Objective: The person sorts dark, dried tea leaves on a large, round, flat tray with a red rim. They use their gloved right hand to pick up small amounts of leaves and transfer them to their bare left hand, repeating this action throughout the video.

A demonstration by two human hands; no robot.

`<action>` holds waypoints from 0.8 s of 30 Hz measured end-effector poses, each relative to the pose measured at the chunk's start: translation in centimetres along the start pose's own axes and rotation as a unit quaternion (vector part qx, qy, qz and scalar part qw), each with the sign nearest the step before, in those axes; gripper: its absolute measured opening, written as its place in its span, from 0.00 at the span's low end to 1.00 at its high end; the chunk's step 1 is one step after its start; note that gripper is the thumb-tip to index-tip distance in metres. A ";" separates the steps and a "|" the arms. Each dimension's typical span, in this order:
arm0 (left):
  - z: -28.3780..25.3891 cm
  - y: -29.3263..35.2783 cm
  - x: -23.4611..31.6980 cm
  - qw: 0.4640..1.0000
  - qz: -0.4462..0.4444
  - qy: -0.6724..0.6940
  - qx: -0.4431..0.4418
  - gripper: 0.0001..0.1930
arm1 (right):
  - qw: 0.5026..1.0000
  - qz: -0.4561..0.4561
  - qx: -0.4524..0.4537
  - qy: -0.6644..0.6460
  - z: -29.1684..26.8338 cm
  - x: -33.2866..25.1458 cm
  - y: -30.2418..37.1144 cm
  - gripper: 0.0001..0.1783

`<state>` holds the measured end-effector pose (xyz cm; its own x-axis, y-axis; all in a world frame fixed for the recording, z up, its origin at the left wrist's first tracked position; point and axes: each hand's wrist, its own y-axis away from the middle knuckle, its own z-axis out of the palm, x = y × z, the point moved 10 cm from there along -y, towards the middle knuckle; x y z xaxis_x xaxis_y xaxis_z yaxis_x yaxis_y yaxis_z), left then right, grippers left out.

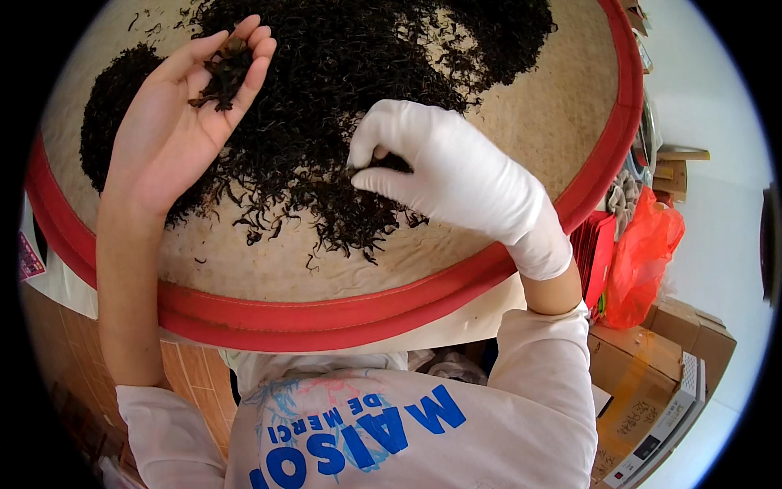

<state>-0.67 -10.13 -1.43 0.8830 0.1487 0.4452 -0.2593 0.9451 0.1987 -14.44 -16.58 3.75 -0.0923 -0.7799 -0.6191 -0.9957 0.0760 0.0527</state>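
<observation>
My bare left hand (183, 114) is turned palm up and cupped over the far left of a round tray. In its palm and curled fingers lies a small clump of brownish tea leaves (228, 75). My right hand (448, 163), in a white glove, has thumb and fingers bent into a pinch just above the loose dark tea leaves (301, 122). What sits between those fingertips, if anything, cannot be made out against the dark leaves. The leaves are thin, twisted and nearly black, heaped toward the far side and scattered thinly at the near edge.
A red padded rim (326, 318) runs round the pale tray cloth (554, 122). To the right are a red plastic bag (643, 257), red packets (593, 253) and cardboard boxes (635, 367). Wooden-look flooring (191, 371) shows at the lower left.
</observation>
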 end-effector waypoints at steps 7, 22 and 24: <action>-0.1 0.5 -0.7 0.995 0.003 -0.042 0.087 0.16 | 0.922 0.167 -0.008 -0.350 0.0 2.9 0.1 0.09; 0.4 0.6 -3.0 0.993 -0.040 -0.083 0.079 0.17 | 0.912 0.125 0.014 -0.392 -1.0 2.1 -0.6 0.11; 1.0 0.7 -4.3 0.993 -0.078 -0.079 0.046 0.15 | 0.923 0.063 0.101 -0.366 -2.1 1.2 -0.8 0.11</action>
<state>-5.03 -10.45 -2.30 0.8451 -0.0517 0.5320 -0.1655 0.9211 0.3524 -13.82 -18.92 4.63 -0.1042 -0.1341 -0.9855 -0.9493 0.3089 0.0584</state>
